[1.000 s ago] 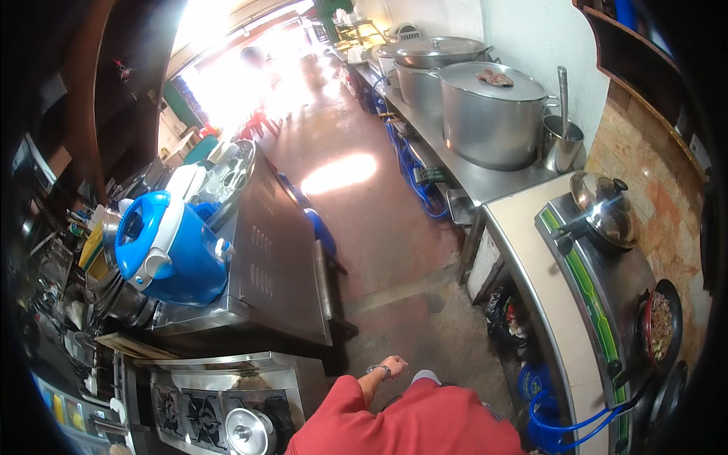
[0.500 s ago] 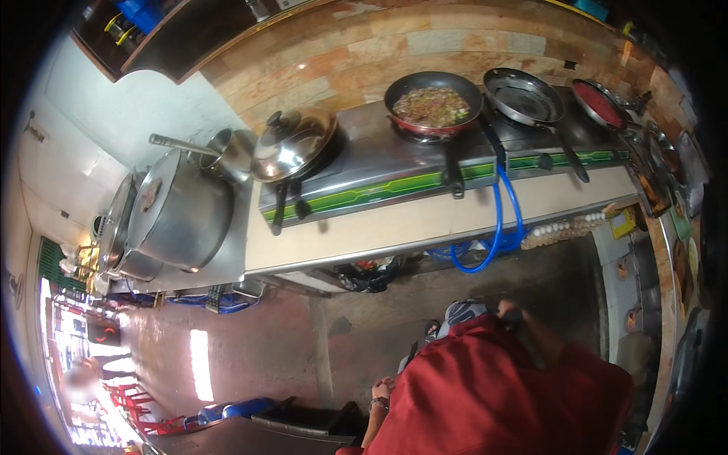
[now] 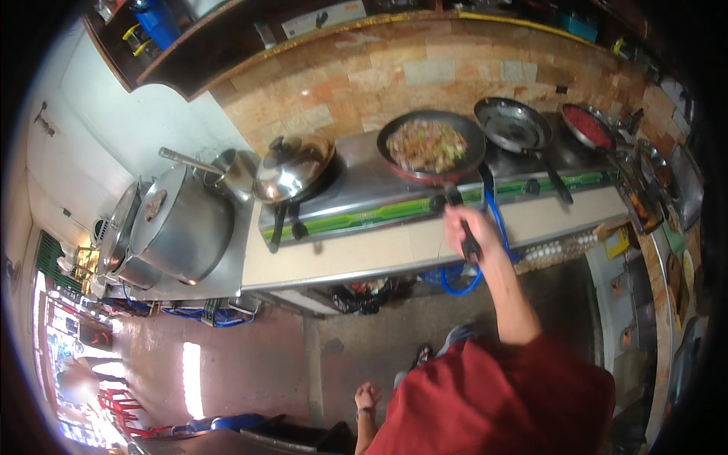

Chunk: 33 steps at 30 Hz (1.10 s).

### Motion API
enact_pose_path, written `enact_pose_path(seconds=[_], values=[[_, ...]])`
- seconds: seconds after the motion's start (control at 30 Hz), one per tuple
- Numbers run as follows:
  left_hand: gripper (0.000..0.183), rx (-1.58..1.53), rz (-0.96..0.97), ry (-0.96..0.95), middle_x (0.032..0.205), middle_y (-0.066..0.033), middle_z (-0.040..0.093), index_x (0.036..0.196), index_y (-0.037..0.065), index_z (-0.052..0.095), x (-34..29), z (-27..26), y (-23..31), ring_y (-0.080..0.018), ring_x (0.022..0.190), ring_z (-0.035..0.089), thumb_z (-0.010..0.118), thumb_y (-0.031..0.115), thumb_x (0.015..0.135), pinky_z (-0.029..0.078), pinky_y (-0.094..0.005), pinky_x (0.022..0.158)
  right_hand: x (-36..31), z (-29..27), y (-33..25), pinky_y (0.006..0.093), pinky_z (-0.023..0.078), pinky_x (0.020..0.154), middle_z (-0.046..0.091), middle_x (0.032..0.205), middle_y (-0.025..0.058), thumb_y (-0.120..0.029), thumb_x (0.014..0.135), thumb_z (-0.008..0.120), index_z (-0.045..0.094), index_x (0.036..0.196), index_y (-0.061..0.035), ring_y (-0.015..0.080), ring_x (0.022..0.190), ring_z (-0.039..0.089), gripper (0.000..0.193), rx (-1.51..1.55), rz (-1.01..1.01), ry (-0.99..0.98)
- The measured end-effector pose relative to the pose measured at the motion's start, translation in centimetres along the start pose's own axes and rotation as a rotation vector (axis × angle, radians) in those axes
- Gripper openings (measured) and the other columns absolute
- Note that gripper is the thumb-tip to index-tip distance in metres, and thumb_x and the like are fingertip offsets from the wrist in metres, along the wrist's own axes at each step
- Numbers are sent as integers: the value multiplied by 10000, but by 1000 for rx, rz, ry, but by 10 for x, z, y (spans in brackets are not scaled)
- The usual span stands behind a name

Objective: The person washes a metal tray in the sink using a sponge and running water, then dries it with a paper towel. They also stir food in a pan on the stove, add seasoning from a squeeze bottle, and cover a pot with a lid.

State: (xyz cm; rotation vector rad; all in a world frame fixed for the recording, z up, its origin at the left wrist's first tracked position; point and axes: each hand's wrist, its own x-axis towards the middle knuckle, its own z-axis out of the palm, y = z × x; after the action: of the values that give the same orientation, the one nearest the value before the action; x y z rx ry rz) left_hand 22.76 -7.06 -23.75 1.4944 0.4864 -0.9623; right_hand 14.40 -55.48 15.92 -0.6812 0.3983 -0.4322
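My right hand (image 3: pixel 464 230) is closed around the black handle of a frying pan (image 3: pixel 394 165). Chopped food (image 3: pixel 428 145), brown with pieces of green, fills the pan, which is over the stove (image 3: pixel 356 218). My left hand (image 3: pixel 367 395) hangs low, away from the counter, its fingers curled with nothing visible in them. Right of the held pan is an empty-looking dark pan (image 3: pixel 513 130), then a smaller pan with red food (image 3: pixel 588 127). To the left, a pan under a shiny domed lid (image 3: pixel 292 177) rests on the stove.
Large metal pots (image 3: pixel 186 231) stand on the left, beside a small long-handled saucepan (image 3: pixel 235 173). A blue hose (image 3: pixel 497 220) hangs down the stove's front. Egg trays (image 3: pixel 550 252) lie beneath the counter. Utensils (image 3: pixel 643 193) crowd the right end. Shelves (image 3: pixel 227 45) run above.
My right hand has reached up from beside my body and taken hold of the frying pan's handle. The pan looks larger and nearer. My head view has shifted slightly upward.
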Motion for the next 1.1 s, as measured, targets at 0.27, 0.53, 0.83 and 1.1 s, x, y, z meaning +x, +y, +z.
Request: enact_pose_path(seconds=[0.27, 0.53, 0.83, 1.1], values=[[252, 310, -7, -120, 1018, -173, 663, 1141, 34, 550, -19, 45, 35, -315, 867, 669, 462, 156, 939, 552, -438, 707, 22, -6, -16, 280, 328, 373, 418, 464, 20, -206, 929, 431, 410, 534, -118, 153, 378, 422, 406, -68, -177, -144], [206, 421, 89, -157, 960, -132, 668, 1102, 23, 560, 9, 22, 37, -261, 854, 671, 488, 111, 930, 563, -415, 704, 21, -15, -19, 263, 334, 353, 417, 481, -4, -192, 912, 487, 428, 607, -133, 127, 359, 401, 316, 13, -127, -187], [214, 231, 5, -135, 954, -77, 665, 1136, 71, 572, -10, 41, 21, -201, 821, 660, 536, 150, 940, 542, -334, 688, 67, -32, -11, 248, 358, 415, 417, 549, -46, -164, 874, 519, 427, 659, -141, 85, 472, 430, 235, 114, -49, -146], [268, 499, 385, -289, 944, -34, 668, 1151, 60, 591, -25, 112, 104, -138, 841, 634, 582, 209, 929, 501, -261, 699, 74, -42, -16, 224, 370, 428, 422, 606, -43, -126, 897, 491, 425, 767, -117, 60, 477, 421, 146, 114, -88, -53]])
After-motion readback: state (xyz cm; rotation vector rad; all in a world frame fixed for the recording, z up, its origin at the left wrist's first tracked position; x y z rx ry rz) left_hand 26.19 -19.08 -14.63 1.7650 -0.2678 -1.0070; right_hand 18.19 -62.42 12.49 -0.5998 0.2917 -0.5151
